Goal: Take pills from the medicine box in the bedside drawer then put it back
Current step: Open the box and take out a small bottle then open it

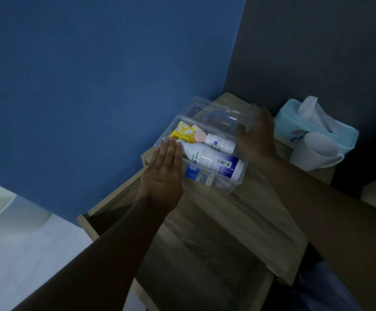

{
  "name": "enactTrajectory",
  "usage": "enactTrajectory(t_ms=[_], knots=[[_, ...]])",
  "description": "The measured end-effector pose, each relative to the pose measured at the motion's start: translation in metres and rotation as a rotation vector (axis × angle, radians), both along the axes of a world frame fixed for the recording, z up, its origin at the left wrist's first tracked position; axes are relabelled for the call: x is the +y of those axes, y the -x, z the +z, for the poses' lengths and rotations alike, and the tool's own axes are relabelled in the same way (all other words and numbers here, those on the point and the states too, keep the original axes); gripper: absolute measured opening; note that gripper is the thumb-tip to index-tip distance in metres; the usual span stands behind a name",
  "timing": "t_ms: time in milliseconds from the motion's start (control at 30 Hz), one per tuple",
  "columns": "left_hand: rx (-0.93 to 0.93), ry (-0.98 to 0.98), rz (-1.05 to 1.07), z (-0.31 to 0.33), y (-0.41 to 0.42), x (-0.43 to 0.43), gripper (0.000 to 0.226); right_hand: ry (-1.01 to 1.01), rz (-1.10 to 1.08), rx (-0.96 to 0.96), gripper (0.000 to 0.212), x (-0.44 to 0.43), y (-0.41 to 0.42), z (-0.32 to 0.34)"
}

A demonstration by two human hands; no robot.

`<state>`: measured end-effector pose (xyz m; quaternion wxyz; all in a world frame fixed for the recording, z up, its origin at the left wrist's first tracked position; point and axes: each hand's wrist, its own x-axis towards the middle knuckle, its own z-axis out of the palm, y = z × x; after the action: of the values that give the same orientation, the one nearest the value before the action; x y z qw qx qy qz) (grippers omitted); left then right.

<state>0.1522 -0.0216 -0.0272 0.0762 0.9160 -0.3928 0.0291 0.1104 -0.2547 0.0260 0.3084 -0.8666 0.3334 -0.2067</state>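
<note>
Clear plastic medicine box [231,187] out on wooden bedside counter [216,221], lid up; left hand [163,176] flat, open, steadying its side; right hand [257,135] blurred at lid, grip unclear; pills untaken, return pending

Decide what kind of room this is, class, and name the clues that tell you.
Probably a bedroom corner: a wooden bedside cabinet with an open drawer, a tissue box and mug on top, and what looks like white bedding alongside.

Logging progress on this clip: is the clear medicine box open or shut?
Open. The medicine box has its clear lid swung back toward the wall, leaving the bottles uncovered.
</note>
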Motion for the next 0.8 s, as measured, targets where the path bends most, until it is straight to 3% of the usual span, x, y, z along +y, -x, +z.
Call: enactTrajectory(t_ms=[67, 167, 267, 367, 600, 800], knots=[[-0.006, 0.011, 0.001, -0.001, 0.001, -0.001, 0.08, 0.157, 0.167, -0.064, 0.042, 0.012, -0.011, 0.009], [0.009, 0.036, 0.008, -0.003, 0.001, -0.001, 0.081, 0.333, 0.415, 0.122, 0.024, 0.028, -0.031, 0.017], [-0.004, 0.037, 0.003, -0.004, 0.001, -0.001, 0.081, 0.445, 0.479, 0.342, 0.026, 0.036, -0.046, 0.019], [-0.011, 0.039, 0.016, -0.005, 0.001, -0.001, 0.08, 0.515, 0.481, 0.429, 0.033, 0.038, -0.056, 0.017], [0.011, 0.026, 0.024, -0.005, 0.002, 0.0, 0.079, 0.198, 0.456, 0.359, 0.055, 0.037, -0.063, 0.019], [0.087, -0.113, 0.048, 0.016, 0.0, -0.008, 0.079, -0.026, 0.433, 0.187, 0.029, 0.031, -0.036, 0.051]])
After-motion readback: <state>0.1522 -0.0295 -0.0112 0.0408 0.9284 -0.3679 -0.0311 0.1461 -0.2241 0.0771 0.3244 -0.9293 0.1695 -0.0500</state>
